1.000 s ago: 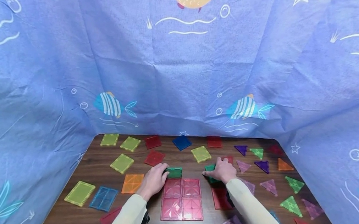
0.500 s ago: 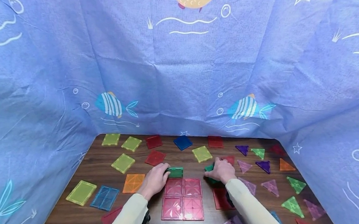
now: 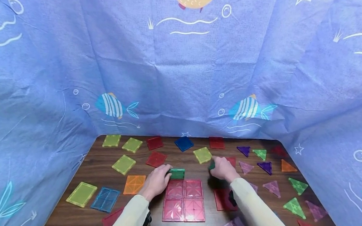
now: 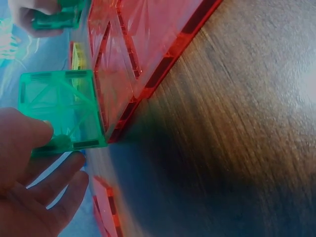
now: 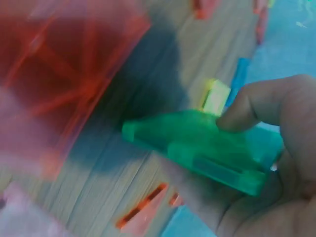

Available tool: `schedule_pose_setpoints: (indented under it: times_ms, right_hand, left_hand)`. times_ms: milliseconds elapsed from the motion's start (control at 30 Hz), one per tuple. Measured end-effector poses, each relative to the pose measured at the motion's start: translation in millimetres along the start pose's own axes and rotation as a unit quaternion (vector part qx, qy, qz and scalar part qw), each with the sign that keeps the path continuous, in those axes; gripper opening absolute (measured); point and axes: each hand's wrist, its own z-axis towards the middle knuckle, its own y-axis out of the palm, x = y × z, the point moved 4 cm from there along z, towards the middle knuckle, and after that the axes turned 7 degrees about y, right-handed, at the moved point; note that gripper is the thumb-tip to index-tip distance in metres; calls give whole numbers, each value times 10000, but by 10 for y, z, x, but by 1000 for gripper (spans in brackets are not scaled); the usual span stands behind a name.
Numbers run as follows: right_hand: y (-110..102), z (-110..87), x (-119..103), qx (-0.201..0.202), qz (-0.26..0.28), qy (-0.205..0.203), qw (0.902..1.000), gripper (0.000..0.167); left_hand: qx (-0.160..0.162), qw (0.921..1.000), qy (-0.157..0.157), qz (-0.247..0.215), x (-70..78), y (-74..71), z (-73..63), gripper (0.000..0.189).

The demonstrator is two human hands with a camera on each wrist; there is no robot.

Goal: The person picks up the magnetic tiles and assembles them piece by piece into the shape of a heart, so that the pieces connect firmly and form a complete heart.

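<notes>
My left hand (image 3: 155,182) pinches a green square magnetic tile (image 4: 61,108) between thumb and fingers. This tile stands upright at the far left edge of a flat pink-red square (image 3: 185,201), which is divided into several panes. To the right, my right hand (image 3: 224,168) grips a second green magnetic tile (image 5: 197,148). In the right wrist view that tile is tilted above the wood, thumb on its upper face and fingers beneath. The head view shows only a sliver of it; the hand hides the rest. It is apart from the pink-red square.
Yellow tiles (image 3: 124,164), an orange tile (image 3: 134,184) and a light-blue tile (image 3: 105,199) lie left. Along the back are red tiles (image 3: 155,142) and a dark-blue tile (image 3: 184,143). Several triangular tiles (image 3: 295,208) spread right. A patterned blue cloth (image 3: 184,74) surrounds the table.
My right hand has taken the second green tile up off the table, turned it, and shifted slightly left. My left hand and its tile stay in place.
</notes>
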Motion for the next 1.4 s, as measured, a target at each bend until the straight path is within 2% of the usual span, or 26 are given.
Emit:
schedule_pose_setpoints:
  times_ms: [67, 200, 367, 600, 1033, 1400]
  right_hand:
    - [-17, 21, -48, 10, 476, -172, 9987, 33]
    - [-54, 44, -174, 75, 1289, -566, 9900, 32]
    - [-39, 48, -312, 77, 1804, -1003, 9784, 24]
    - [63, 28, -392, -40, 1872, -1449, 9716, 21]
    - [206, -47, -492, -937, 1927, -1790, 9602, 23]
    - [237, -51, -474, -1048, 1699, -1653, 9658, 16]
  left_hand:
    - [-25, 10000, 6, 31, 4, 2, -3, 18]
    - [-46, 10000, 19, 69, 16, -4, -2, 19]
    - [-8, 9999, 84, 115, 26, -9, 9, 19]
    - [17, 9998, 127, 167, 29, 5, 11, 17]
    - [-75, 10000, 9, 26, 0, 9, 28, 17]
    - [-228, 9997, -24, 103, 28, -30, 78, 19]
